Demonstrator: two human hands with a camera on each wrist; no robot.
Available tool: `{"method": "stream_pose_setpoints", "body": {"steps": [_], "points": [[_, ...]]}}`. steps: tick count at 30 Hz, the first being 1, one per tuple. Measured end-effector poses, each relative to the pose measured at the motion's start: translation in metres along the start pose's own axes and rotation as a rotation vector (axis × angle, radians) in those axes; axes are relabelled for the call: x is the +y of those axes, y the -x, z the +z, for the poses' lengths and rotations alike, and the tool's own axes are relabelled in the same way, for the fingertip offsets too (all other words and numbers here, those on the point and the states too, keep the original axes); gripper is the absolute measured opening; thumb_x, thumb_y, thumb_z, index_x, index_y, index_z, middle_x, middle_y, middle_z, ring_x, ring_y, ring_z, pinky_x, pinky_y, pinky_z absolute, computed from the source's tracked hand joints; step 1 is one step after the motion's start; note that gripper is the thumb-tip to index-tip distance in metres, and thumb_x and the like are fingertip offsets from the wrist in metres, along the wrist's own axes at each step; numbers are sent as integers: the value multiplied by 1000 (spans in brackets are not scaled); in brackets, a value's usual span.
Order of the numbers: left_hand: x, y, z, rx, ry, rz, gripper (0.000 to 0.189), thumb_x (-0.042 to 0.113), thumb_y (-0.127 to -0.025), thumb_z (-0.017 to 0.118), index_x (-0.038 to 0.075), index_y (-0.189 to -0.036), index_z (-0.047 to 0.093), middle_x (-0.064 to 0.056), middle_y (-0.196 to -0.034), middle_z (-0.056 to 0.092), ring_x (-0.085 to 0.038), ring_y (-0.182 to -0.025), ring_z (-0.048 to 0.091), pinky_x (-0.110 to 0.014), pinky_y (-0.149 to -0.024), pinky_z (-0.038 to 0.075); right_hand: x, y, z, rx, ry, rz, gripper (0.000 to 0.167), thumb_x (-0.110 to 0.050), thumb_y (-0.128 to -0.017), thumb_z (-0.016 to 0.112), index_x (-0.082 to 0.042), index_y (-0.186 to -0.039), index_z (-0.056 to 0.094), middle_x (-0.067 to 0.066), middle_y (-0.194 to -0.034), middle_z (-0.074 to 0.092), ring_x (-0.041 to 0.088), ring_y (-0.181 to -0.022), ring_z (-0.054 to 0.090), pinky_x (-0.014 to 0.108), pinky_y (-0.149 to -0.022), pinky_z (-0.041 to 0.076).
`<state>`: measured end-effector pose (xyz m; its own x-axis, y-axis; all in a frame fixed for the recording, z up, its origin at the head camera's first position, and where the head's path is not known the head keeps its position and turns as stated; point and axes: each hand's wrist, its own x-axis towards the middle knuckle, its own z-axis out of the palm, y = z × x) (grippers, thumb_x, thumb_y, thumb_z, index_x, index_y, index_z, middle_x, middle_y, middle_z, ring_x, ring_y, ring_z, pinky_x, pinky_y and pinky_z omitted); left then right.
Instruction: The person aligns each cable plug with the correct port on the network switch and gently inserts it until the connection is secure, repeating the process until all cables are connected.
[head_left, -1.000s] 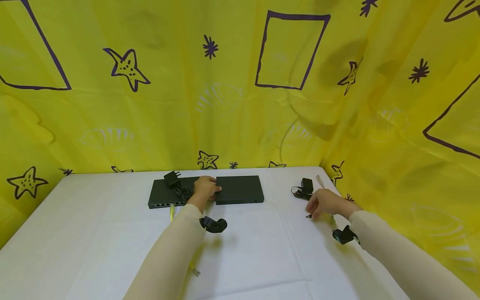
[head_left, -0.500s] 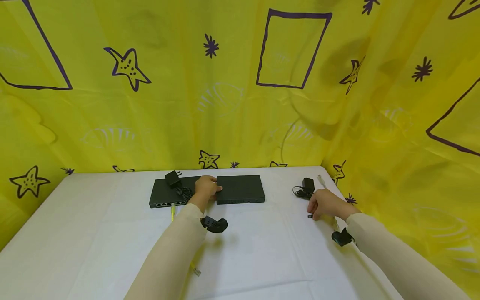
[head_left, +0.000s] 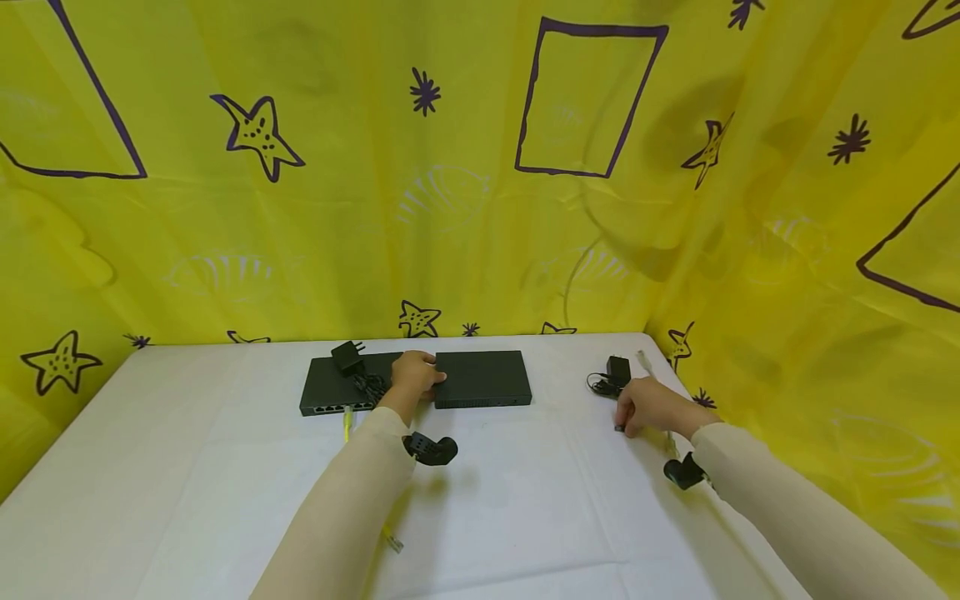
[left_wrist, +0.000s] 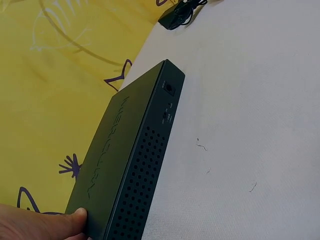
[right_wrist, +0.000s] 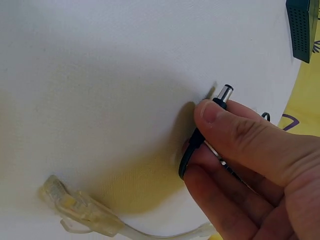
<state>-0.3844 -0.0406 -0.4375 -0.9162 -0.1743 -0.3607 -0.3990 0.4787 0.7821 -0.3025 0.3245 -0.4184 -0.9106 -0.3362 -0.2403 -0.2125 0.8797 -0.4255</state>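
In the head view my left hand (head_left: 415, 377) grips the left end of a black network switch (head_left: 483, 379). The left wrist view shows the thumb lying on its lid (left_wrist: 115, 140); the other fingers are mostly hidden. A round power socket (left_wrist: 169, 88) sits near the far end of the switch's vented side. Far to the right, my right hand (head_left: 643, 406) pinches a DC barrel plug (right_wrist: 223, 96) between thumb and fingers. Its metal tip sticks out, and the thin black cord bends back through the fingers. The black power adapter (head_left: 618, 370) lies just behind that hand.
Left of the gripped switch lies a second switch (head_left: 318, 385) with network ports, carrying another black adapter (head_left: 347, 357) and its coiled cord. A yellow network cable (head_left: 347, 423) leaves its front. A pale network plug (right_wrist: 82, 207) lies under the right hand. Yellow curtains border the table.
The right hand has turned slightly, so less of the plug's tip shows in the head view. The left hand stays on the switch.
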Motion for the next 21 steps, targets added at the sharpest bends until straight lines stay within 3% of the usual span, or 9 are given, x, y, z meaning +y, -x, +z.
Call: {"method": "stream_pose_setpoints", "body": {"steps": [10, 21], "points": [[4, 15, -5, 3, -2, 6, 46, 4, -87, 74, 6, -131, 62, -20, -133, 58, -31, -93, 71, -32, -74, 61, -8, -4, 3, 1, -9, -36, 12, 3, -77, 78, -7, -82, 74, -1, -78, 68, 12, -70, 54, 22, -63, 49], [5, 17, -5, 4, 4, 6, 46, 4, -88, 73, 5, -132, 61, -19, -134, 57, -31, -99, 69, -33, -81, 60, -26, -10, 4, 5, -12, -100, 10, 1, -79, 78, -6, -84, 72, -2, -77, 67, 10, -70, 55, 23, -64, 49]]}}
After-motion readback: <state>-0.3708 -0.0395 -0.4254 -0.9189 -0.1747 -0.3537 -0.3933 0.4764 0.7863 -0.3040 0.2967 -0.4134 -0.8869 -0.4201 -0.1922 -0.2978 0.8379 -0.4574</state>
